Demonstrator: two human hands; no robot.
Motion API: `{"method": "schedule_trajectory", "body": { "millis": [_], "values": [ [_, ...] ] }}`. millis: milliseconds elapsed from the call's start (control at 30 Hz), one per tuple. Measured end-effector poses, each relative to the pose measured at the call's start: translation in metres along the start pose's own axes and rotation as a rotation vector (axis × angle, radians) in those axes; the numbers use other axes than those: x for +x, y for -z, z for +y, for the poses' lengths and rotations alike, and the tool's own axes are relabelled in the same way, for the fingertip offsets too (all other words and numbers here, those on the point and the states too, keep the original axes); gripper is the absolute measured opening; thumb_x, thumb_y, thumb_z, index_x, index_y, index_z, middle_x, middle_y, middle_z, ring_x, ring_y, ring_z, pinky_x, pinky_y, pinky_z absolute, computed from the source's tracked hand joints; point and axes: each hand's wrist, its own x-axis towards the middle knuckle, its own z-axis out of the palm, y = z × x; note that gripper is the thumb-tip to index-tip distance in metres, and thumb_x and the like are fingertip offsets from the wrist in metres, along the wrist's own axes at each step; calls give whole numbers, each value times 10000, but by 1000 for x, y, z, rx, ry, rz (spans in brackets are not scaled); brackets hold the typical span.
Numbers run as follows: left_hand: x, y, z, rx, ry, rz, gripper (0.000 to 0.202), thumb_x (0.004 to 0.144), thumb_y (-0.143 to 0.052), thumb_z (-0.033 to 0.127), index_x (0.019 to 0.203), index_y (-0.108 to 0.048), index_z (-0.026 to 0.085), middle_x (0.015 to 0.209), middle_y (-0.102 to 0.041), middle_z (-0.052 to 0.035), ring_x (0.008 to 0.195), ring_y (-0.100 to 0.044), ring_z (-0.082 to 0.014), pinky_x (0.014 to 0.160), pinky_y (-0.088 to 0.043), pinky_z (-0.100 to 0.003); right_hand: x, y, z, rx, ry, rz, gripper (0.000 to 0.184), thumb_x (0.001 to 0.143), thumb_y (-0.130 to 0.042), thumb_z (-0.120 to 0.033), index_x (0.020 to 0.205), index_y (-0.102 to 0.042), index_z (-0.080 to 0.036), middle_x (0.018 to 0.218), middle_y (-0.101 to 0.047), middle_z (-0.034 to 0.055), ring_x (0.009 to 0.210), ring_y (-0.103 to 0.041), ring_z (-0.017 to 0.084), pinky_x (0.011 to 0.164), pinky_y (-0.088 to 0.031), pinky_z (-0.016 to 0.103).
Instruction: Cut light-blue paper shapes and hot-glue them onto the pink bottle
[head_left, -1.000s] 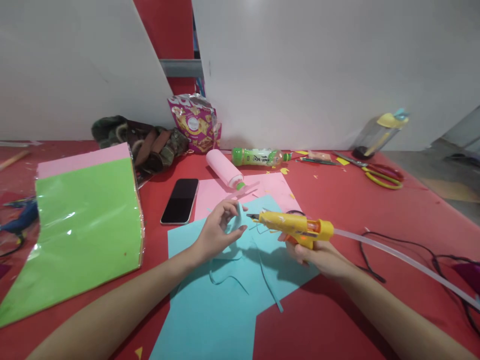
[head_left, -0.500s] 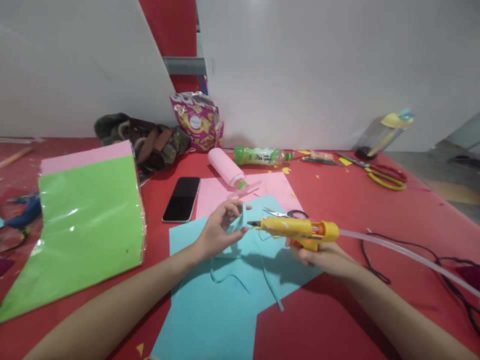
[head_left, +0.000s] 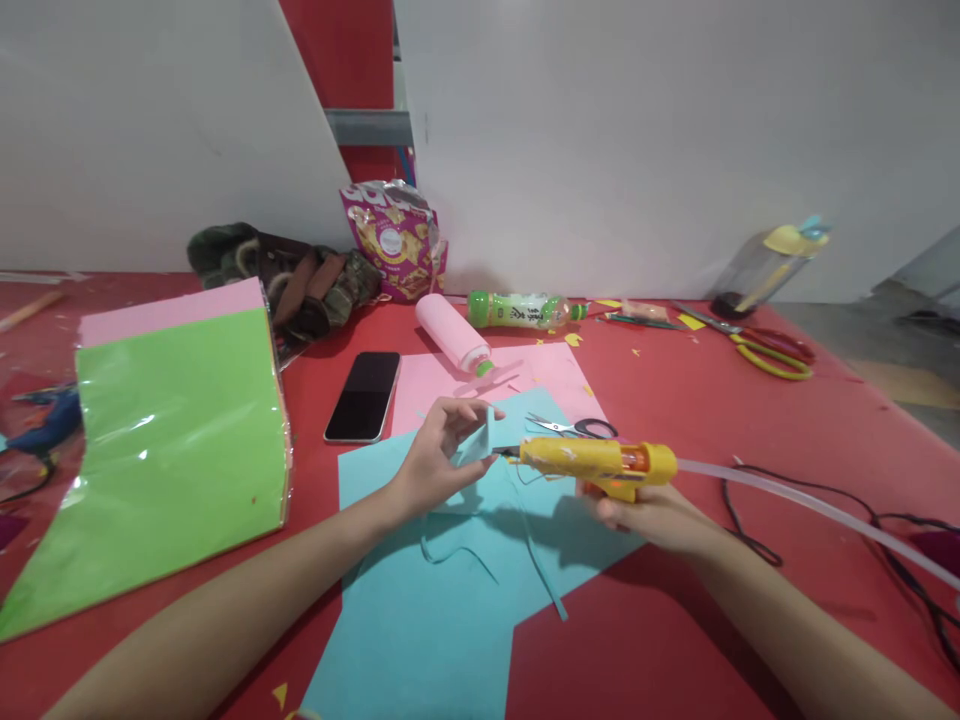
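Observation:
My left hand pinches a small piece of light blue paper, fingers closed on it above the light blue sheet. My right hand grips a yellow glue gun with a clear glue stick sticking out behind. The gun's tip touches or nearly touches the held paper piece. Cut blue strips lie on the sheet below. Small scissors rest just behind the gun.
On the red table: a black phone, pink sheet, pink bottle, green bottle, snack bag, camouflage bag, wrapped green and pink paper, yellow-handled scissors, a tipped water bottle, black cable.
The glue gun has shifted slightly left, its tip closing on the paper piece in my left hand. The small scissors behind it have come into sight.

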Motion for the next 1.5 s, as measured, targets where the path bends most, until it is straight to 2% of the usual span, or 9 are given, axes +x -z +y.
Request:
{"method": "schedule_trajectory", "body": {
  "millis": [167, 433, 700, 967, 1300, 1500],
  "values": [
    [1, 0, -1, -12, 12, 3, 343, 700, -567, 80, 887, -315, 218, 1003, -494, -49, 1028, -512, -174, 920, -390, -397, 1, 1, -1, 11, 5, -7, 205, 631, -651, -377, 709, -551, -217, 531, -427, -31, 448, -343, 89, 389, -258, 214],
    [1, -1, 1, -1, 12, 18, 336, 714, -580, 117, 880, -307, 221, 992, -504, -52, 1015, -516, -176, 902, -400, -398, 2, 1, 1, 40, -1, -28, 281, 612, -648, -460, 654, -524, -211, 523, -395, -35, 436, -329, 83, 390, -255, 220],
    [0, 0, 1, -23, 4, -11, 345, 715, -574, 83, 886, -308, 221, 1005, -494, -49, 1032, -503, -168, 910, -392, -395, 2, 1, -2, 21, 12, -8, 303, 608, -642, -472, 612, -510, -200, 506, -391, -45, 433, -331, 75, 394, -258, 213],
    [-1, -1, 2, 4, 16, -14, 338, 719, -585, 120, 877, -304, 223, 1016, -500, -58, 1029, -509, -177, 917, -392, -413, 2, 3, 2, 52, 50, -16, 271, 640, -636, -455, 679, -525, -211, 503, -401, -47, 427, -335, 80, 383, -259, 211],
    [-2, -2, 0, -4, -16, -41, 364, 692, -558, 28, 888, -320, 222, 1026, -485, -52, 1035, -503, -170, 920, -388, -400, 3, 3, -1, -16, 47, -8, 310, 646, -601, -493, 632, -490, -204, 491, -385, -45, 422, -324, 78, 393, -259, 219],
    [-3, -3, 0, 29, -22, -32, 369, 681, -572, 41, 891, -329, 223, 1032, -497, -54, 1020, -518, -175, 906, -394, -384, 4, 3, 1, -31, 67, 20, 301, 653, -594, -479, 628, -487, -200, 487, -391, -45, 420, -330, 78, 393, -262, 222]
  ]
}}
